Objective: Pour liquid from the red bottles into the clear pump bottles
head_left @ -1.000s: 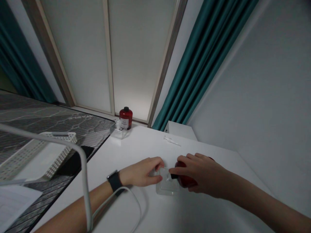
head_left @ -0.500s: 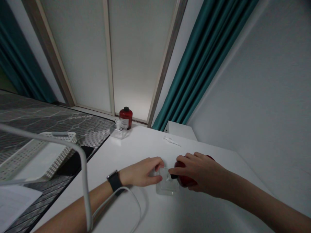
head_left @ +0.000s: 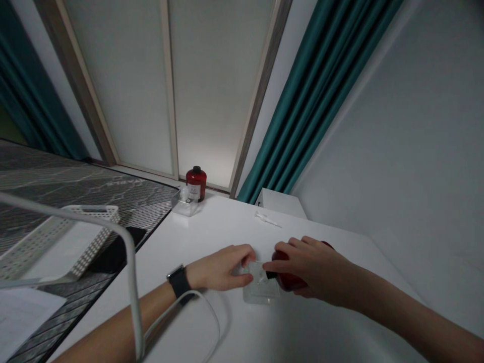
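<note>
The glossy, dark red bottle (head_left: 289, 283) tilts over the clear box (head_left: 260, 296), mostly covered by right hand (head_left: 313, 271), clamped around it. Left hand (head_left: 226, 267) pinches the box's left edge. Far left stands another red bottle (head_left: 196, 180).

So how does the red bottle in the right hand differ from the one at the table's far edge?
The held bottle is tipped, its dark top toward the clear box; the far bottle stands upright. The right hand covers much of the held bottle, while the far bottle is untouched, its label showing. Both are red with dark tops.
</note>
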Action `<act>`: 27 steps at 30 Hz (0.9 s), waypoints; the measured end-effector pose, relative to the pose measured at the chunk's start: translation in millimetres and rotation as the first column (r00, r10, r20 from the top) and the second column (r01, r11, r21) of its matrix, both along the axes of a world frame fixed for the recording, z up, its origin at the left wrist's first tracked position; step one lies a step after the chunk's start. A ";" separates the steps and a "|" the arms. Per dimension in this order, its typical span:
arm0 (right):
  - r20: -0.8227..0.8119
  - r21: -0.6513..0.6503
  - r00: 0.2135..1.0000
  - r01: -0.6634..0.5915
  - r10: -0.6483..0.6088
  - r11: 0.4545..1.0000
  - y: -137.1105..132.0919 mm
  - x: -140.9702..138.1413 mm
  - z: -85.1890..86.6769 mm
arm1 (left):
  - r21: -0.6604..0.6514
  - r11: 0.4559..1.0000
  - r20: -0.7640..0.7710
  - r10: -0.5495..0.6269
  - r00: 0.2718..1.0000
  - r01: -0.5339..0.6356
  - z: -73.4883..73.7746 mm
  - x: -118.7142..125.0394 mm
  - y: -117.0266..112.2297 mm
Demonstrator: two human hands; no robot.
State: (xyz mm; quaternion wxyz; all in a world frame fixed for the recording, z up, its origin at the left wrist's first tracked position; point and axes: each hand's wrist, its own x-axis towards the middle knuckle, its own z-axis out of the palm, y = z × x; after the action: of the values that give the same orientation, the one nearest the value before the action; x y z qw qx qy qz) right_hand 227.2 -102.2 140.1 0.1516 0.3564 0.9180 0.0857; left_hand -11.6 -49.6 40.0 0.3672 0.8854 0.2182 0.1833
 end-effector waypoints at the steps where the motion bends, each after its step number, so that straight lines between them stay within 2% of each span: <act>1: 0.002 -0.001 1.000 -0.003 0.003 1.000 0.2 -0.2 0.3 | 0.002 1.000 -0.001 0.000 1.000 0.000 0.2 0.0 0.0; 27: 0.055 0.105 0.993 -0.111 0.106 0.988 2.5 -1.9 -4.7 | -0.003 1.000 -0.011 0.005 1.000 -0.005 -2.2 -0.2 0.5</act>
State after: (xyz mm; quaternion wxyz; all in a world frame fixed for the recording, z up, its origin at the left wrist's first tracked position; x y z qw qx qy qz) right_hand 225.3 -99.6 135.4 0.1501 0.3114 0.9260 0.1519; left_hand -11.8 -49.1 37.8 0.3668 0.8854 0.2226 0.1789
